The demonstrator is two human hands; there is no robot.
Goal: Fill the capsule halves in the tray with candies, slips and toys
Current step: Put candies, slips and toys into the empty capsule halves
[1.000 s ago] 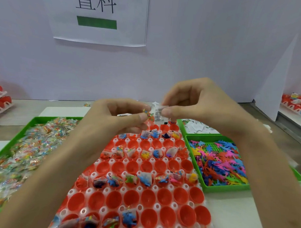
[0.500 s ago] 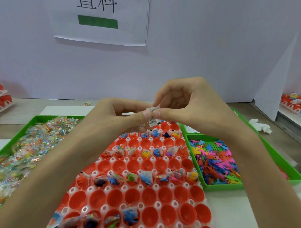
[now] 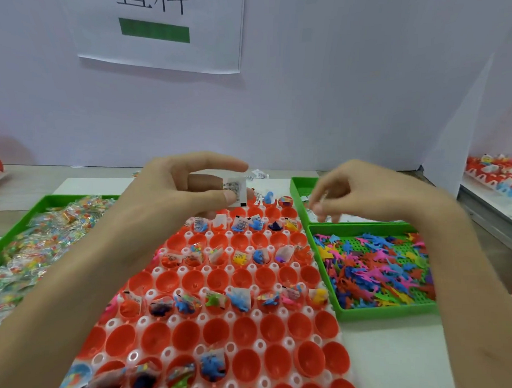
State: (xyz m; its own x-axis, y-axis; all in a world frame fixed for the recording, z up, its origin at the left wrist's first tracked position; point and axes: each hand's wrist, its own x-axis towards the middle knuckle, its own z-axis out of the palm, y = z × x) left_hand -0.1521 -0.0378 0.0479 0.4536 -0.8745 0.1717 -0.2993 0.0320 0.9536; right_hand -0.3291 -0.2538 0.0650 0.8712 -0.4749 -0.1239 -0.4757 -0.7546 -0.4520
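Note:
A white tray holds rows of red capsule halves; some rows carry candies, slips and toys, others are bare inside. My left hand hovers over the tray's far end and pinches a white printed slip between thumb and fingers. My right hand is over the green bin of slips at the back right, fingers curled downward and blurred; what it holds, if anything, does not show.
A green bin of wrapped candies lies left of the tray. A green bin of colourful plastic toys sits right of it. A white partition wall with a paper sign stands behind. More red capsule trays sit far right.
My hands have parted. The right hand let go of the slip and moved right over the slip bin, while the left hand keeps the slip over the tray.

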